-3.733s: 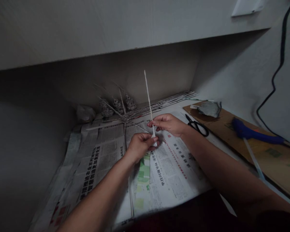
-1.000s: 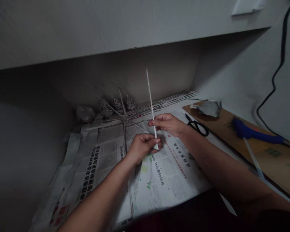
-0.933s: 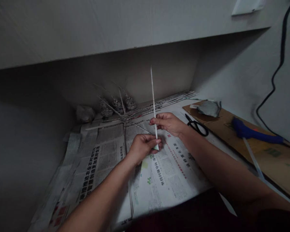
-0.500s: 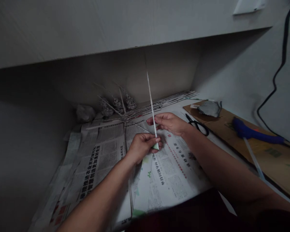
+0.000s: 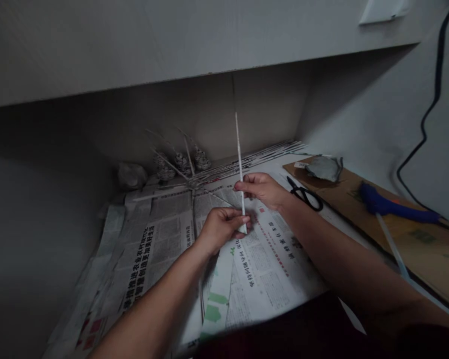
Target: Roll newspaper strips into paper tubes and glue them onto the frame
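A thin rolled paper stick [image 5: 239, 154] stands nearly upright between my hands, with a fine dark rod [image 5: 233, 92] rising out of its top. My left hand [image 5: 220, 228] is closed on its bottom end, where a loose paper strip [image 5: 217, 299] with green patches trails down toward me. Higher up, my right hand [image 5: 264, 190] pinches the stick between thumb and fingers. Behind my hands, several paper sticks [image 5: 193, 183] cross and are joined on the newspaper [image 5: 164, 239].
Long paper sticks [image 5: 271, 155] lie at the back beside small woven cones [image 5: 202, 159] and a pale lump [image 5: 132, 175]. To the right are black scissors [image 5: 305, 195], cardboard [image 5: 430, 254], a grey bundle [image 5: 324, 168] and a blue glue gun [image 5: 400, 208]. A panel [image 5: 194, 40] overhangs the work surface.
My right hand has gone from loosely spread beside the paper stick to pinching it. The stick's top has tilted slightly right, and the trailing strip shows more of its green patches.
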The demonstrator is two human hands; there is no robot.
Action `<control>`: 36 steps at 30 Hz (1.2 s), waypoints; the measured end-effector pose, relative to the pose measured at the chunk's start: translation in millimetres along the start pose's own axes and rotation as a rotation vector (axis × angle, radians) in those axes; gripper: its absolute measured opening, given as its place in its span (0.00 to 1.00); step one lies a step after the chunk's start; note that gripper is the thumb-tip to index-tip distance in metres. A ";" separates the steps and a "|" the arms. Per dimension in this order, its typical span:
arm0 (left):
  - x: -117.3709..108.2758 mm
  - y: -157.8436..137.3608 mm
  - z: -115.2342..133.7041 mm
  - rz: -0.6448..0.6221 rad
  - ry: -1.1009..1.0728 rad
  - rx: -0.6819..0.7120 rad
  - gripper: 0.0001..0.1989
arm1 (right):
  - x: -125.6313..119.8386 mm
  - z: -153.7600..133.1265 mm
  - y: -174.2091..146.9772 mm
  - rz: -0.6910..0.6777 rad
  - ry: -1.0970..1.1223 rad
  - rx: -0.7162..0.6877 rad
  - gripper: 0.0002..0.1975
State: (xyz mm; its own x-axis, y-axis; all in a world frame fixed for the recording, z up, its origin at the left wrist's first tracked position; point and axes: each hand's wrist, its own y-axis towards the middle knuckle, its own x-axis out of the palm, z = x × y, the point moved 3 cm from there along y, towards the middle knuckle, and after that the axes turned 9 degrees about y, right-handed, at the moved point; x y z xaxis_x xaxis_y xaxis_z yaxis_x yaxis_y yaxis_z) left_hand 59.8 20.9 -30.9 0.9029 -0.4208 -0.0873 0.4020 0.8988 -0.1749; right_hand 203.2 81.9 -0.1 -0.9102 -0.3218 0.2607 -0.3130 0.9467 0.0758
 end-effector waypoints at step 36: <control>-0.8 -0.9 3.5 -0.015 -0.026 -0.036 0.16 | 2.8 -5.6 -2.7 -0.077 -0.227 0.003 0.23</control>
State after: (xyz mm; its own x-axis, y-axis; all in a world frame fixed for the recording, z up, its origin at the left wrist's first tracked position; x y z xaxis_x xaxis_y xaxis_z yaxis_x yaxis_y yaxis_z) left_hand 59.2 20.9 -27.3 0.9006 -0.4306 -0.0591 0.4103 0.8872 -0.2111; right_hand 203.1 78.5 5.9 -0.9213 -0.3876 0.0308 -0.3840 0.9195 0.0837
